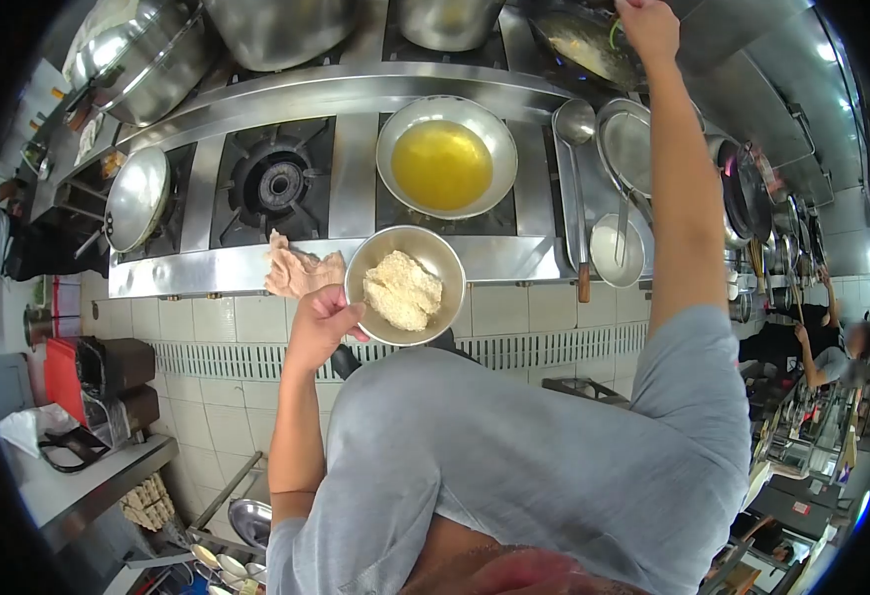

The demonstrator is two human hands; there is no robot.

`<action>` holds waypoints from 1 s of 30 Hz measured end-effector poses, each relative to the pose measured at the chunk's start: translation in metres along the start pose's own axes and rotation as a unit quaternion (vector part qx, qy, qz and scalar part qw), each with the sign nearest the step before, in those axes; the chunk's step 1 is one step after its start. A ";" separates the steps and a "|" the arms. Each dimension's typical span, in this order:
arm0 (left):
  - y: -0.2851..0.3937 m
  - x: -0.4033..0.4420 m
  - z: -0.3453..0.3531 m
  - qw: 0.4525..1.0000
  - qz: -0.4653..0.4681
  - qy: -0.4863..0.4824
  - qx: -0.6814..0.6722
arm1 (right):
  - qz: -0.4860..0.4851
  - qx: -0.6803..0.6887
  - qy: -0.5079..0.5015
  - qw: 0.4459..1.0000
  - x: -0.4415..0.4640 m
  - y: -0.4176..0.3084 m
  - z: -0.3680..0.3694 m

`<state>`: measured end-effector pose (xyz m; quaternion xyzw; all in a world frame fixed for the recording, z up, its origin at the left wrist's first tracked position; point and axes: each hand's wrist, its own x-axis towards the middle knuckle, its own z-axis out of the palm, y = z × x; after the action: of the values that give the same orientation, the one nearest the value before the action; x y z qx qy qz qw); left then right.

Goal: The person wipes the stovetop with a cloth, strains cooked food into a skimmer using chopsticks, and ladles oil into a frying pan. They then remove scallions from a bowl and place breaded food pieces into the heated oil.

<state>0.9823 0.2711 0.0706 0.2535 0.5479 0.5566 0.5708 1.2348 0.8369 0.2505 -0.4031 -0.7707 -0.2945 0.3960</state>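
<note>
My left hand [324, 324] grips the rim of a small metal bowl [356, 260] that holds a pale yellow, crumbly mass [403, 290]. Beyond the bowl, a wide pan [389, 139] of yellow oil [442, 166] rests on a burner. A pinkish cloth [299, 270] lies on the stove edge beside the bowl. At the upper right, my right hand [650, 28] is closed over a dark wok [554, 74] with pale food [590, 58] in it. What its fingers hold is hard to make out; something thin and green shows beside them.
Large pots [281, 30] stand along the back. An unused burner [278, 182] and a tilted pan [138, 200] are at the left. A ladle [575, 124], a strainer [627, 149] and a small bowl [618, 252] lie at the right. Another person [832, 357] is at the far right.
</note>
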 end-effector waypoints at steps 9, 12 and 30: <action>-0.005 0.008 -0.034 0.993 0.018 -0.012 0.112 | 0.085 0.396 -0.441 0.801 -0.210 -0.261 -0.237; -0.004 0.010 -0.042 0.994 0.014 -0.037 0.105 | -0.019 0.361 -0.471 0.805 -0.240 -0.284 -0.248; -0.002 0.006 -0.041 0.992 -0.028 -0.090 0.085 | -0.059 0.271 -0.534 0.799 -0.240 -0.307 -0.263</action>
<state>0.9444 0.2633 0.0555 0.3350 0.5462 0.4668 0.6095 1.1570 0.3864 0.1404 -0.3261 -0.9307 0.1657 -0.0033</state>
